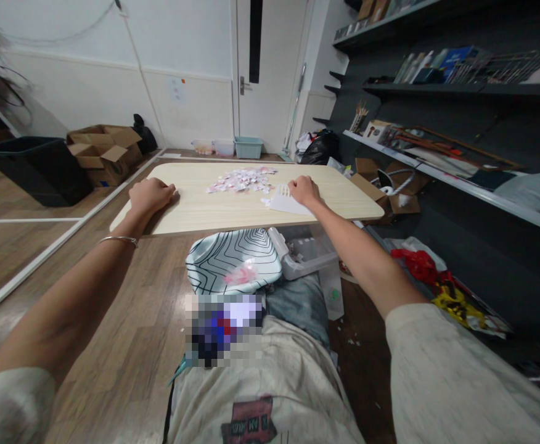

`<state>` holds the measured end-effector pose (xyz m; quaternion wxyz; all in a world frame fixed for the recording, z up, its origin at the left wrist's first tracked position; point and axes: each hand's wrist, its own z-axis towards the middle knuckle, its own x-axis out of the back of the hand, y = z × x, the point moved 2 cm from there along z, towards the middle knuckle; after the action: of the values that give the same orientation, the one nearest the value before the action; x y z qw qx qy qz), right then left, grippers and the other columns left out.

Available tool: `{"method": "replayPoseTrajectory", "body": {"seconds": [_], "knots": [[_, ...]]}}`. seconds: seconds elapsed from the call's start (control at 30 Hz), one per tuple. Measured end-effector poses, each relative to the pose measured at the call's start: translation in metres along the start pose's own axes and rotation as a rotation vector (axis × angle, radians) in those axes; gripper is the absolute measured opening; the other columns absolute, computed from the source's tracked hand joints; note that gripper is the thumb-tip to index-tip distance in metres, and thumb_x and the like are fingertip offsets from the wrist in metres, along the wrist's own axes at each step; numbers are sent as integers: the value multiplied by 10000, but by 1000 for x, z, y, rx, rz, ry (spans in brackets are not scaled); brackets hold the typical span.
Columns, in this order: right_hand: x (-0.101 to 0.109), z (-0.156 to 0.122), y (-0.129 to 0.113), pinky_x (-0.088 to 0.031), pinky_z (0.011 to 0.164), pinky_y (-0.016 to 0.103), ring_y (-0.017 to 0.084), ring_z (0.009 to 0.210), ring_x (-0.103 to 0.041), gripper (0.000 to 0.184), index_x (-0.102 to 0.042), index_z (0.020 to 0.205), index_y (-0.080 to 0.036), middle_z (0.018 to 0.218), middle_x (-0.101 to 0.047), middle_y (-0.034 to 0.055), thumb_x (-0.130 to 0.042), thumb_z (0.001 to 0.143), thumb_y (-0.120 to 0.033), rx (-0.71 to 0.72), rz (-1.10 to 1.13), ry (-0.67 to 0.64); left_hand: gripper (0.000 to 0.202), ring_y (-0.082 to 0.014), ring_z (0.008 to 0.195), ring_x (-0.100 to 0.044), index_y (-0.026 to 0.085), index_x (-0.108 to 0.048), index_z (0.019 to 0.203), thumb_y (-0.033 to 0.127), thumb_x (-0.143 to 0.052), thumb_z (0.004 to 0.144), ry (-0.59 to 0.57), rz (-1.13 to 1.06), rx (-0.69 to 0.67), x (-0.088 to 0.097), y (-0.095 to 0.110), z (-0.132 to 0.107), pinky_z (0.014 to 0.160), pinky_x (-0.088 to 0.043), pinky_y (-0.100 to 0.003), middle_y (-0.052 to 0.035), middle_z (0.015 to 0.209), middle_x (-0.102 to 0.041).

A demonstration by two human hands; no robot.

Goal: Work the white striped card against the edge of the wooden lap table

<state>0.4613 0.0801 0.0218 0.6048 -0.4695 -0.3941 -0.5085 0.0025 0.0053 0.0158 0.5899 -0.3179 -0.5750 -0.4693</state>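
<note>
A low light-wood table (214, 209) stands in front of me with a heap of small pink and white paper scraps (242, 179) near its middle. My left hand (150, 194) rests on the table's left edge, fingers curled down, holding nothing I can see. My right hand (303, 189) is closed on a white comb-like plastic scraper (286, 200) that lies flat on the table just right of the scraps. A plate with black line pattern (233, 259) sits below the table's near edge, with a few pink scraps on it.
A clear plastic tub (304, 253) sits under the table by my knee. Dark shelves (459, 160) with books and clutter run along the right. Cardboard boxes (106, 151) and a black bin (39, 166) stand at left. Red and yellow bags (436, 280) lie on the floor.
</note>
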Motion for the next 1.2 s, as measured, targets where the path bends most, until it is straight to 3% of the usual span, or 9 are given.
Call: {"method": "replayPoseTrajectory", "body": {"seconds": [0.4, 0.7, 1.2], "knots": [[1, -2, -1, -644, 1243, 465, 446, 1529, -846, 543, -954, 1499, -145, 1519, -902, 322, -491, 1321, -364, 2, -1, -9, 686, -502, 1476, -832, 75, -965, 1429, 492, -491, 1164, -10, 4, 7, 3, 3, -4, 1218, -653, -554, -330, 1526, -910], [0, 0, 0, -646, 1224, 446, 441, 1491, -854, 524, -954, 1493, -156, 1486, -908, 309, -516, 1319, -383, -3, 3, 6, 680, -525, 1422, -839, 73, -977, 1378, 482, -501, 1117, 13, 3, -2, 2, 2, -2, 1176, -664, -572, -350, 1473, -917], [2, -2, -1, -652, 1265, 463, 453, 1538, -849, 537, -963, 1499, -138, 1515, -906, 324, -503, 1333, -359, 1, 7, -4, 652, -495, 1434, -845, 98, -974, 1349, 506, -503, 1156, 0, 17, 0, 0, 0, 0, 1196, -660, -554, -322, 1454, -929]]}}
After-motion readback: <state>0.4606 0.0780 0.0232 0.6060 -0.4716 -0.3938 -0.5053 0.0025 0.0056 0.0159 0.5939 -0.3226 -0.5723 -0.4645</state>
